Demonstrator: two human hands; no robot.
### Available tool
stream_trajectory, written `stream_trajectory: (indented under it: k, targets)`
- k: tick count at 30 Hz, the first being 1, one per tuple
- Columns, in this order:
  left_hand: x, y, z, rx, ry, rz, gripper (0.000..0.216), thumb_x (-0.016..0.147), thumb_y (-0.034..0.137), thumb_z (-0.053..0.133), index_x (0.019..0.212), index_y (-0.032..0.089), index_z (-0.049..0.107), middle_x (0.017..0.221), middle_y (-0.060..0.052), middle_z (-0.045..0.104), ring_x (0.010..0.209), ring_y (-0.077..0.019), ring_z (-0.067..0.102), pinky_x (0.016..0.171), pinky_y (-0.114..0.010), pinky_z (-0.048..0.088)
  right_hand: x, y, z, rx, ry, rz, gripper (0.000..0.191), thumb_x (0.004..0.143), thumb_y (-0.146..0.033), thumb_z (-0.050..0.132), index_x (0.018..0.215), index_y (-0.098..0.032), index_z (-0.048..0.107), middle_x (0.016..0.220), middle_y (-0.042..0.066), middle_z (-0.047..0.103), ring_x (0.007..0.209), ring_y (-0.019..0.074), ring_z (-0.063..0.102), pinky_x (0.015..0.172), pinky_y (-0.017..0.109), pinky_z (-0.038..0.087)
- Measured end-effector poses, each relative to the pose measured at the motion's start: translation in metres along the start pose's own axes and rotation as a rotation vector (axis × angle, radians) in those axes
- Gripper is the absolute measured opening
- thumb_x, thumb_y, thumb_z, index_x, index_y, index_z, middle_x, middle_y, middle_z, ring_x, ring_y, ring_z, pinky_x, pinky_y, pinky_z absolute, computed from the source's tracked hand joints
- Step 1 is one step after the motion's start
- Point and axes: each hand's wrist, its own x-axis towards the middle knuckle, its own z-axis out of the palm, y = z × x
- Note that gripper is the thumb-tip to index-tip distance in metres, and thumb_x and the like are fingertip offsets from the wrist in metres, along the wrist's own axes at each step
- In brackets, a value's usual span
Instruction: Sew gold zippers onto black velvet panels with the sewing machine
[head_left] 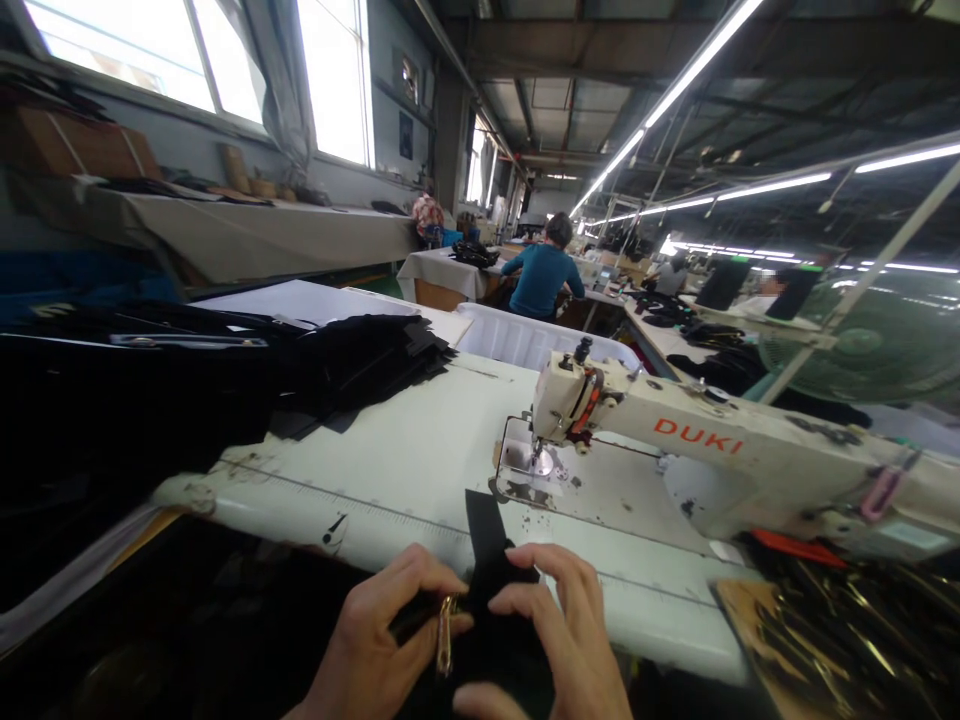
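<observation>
My left hand (pixel 390 630) pinches a narrow gold-coloured metal fitting (pixel 445 636) between thumb and fingers, at the edge of some black fabric. Its exact kind is not clear. A black fabric strip (pixel 486 525) runs up from between my hands onto the sewing table's (pixel 405 440) front edge. My right hand (pixel 559 630) curves over the black material, its fingertips at the strip's right side and its thumb spread apart. Beyond the strip stands a white sewing machine (pixel 637 410), its needle above the metal plate (pixel 521 455). The fabric's lower part blends into the dark background.
Stacked black fabric pieces (pixel 360 365) cover the table's left side. At right, a cardboard-edged pile of black pieces with gold metal (pixel 862 640) sits near the machine. A white plastic bin (pixel 517 335) stands behind the table. A co-worker in blue (pixel 544 275) sits farther back.
</observation>
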Motion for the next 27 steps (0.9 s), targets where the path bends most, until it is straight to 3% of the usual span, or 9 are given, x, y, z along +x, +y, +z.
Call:
stream_trajectory:
  k: [2, 4, 6, 9, 15, 23, 27]
  targets:
    - [0.001, 0.002, -0.001, 0.017, -0.01, 0.033, 0.013, 0.084, 0.012, 0.069, 0.089, 0.024, 0.066, 0.076, 0.004, 0.061, 0.067, -0.0114, 0.063, 0.062, -0.018, 0.05, 0.003, 0.009, 0.002, -0.004, -0.067, -0.057, 0.018, 0.085, -0.024, 0.07, 0.098, -0.028, 0.058, 0.129, 0.006, 0.054, 0.124, 0.0309, 0.046, 0.1, 0.045, 0.042]
    - [0.0, 0.004, -0.002, 0.049, -0.008, 0.061, 0.012, 0.086, 0.013, 0.069, 0.09, 0.024, 0.065, 0.075, 0.004, 0.061, 0.067, -0.0117, 0.063, 0.062, -0.018, 0.05, 0.009, 0.014, 0.0, 0.033, -0.156, -0.049, 0.015, 0.09, -0.014, 0.059, 0.096, -0.027, 0.057, 0.138, 0.004, 0.051, 0.133, 0.0272, 0.04, 0.106, 0.043, 0.038]
    - [-0.001, 0.004, -0.003, 0.079, -0.015, 0.077, 0.01, 0.087, 0.014, 0.068, 0.09, 0.023, 0.065, 0.076, 0.003, 0.06, 0.067, -0.0122, 0.062, 0.062, -0.019, 0.049, 0.016, 0.017, -0.003, 0.141, -0.256, -0.002, 0.012, 0.093, -0.015, 0.054, 0.096, -0.027, 0.055, 0.139, 0.003, 0.051, 0.136, 0.0248, 0.037, 0.11, 0.042, 0.034]
    - [-0.003, 0.003, -0.005, 0.095, -0.024, 0.052, 0.006, 0.089, 0.016, 0.065, 0.089, 0.023, 0.063, 0.076, 0.002, 0.059, 0.067, -0.0128, 0.061, 0.062, -0.021, 0.048, 0.024, 0.018, -0.006, 0.338, -0.335, 0.067, 0.006, 0.097, -0.02, 0.051, 0.096, -0.026, 0.049, 0.125, 0.003, 0.058, 0.127, 0.021, 0.046, 0.109, 0.039, 0.035]
    - [-0.003, 0.002, -0.005, 0.065, -0.024, -0.011, 0.005, 0.091, 0.022, 0.063, 0.086, 0.022, 0.062, 0.075, 0.002, 0.058, 0.068, -0.0133, 0.06, 0.063, -0.022, 0.047, 0.029, 0.019, 0.001, 0.476, -0.258, 0.237, 0.012, 0.094, -0.029, 0.054, 0.085, -0.023, 0.048, 0.101, 0.002, 0.058, 0.1, 0.0178, 0.056, 0.088, 0.029, 0.041]
    - [-0.004, 0.008, -0.005, -0.003, -0.012, -0.091, 0.012, 0.092, 0.029, 0.06, 0.082, 0.022, 0.061, 0.073, 0.002, 0.056, 0.066, -0.0133, 0.058, 0.061, -0.022, 0.044, 0.029, 0.024, 0.011, 0.731, -0.121, 0.502, 0.032, 0.073, -0.037, 0.079, 0.07, -0.021, 0.052, 0.077, -0.001, 0.058, 0.074, 0.0152, 0.052, 0.07, 0.027, 0.039]
    - [-0.005, 0.007, -0.006, -0.001, -0.042, -0.093, 0.011, 0.091, 0.029, 0.06, 0.082, 0.023, 0.061, 0.073, 0.002, 0.056, 0.065, -0.013, 0.058, 0.06, -0.02, 0.044, 0.031, 0.026, 0.006, 0.767, -0.251, 0.512, 0.03, 0.074, -0.044, 0.08, 0.089, -0.02, 0.068, 0.073, -0.003, 0.057, 0.069, 0.0136, 0.049, 0.066, 0.026, 0.037]
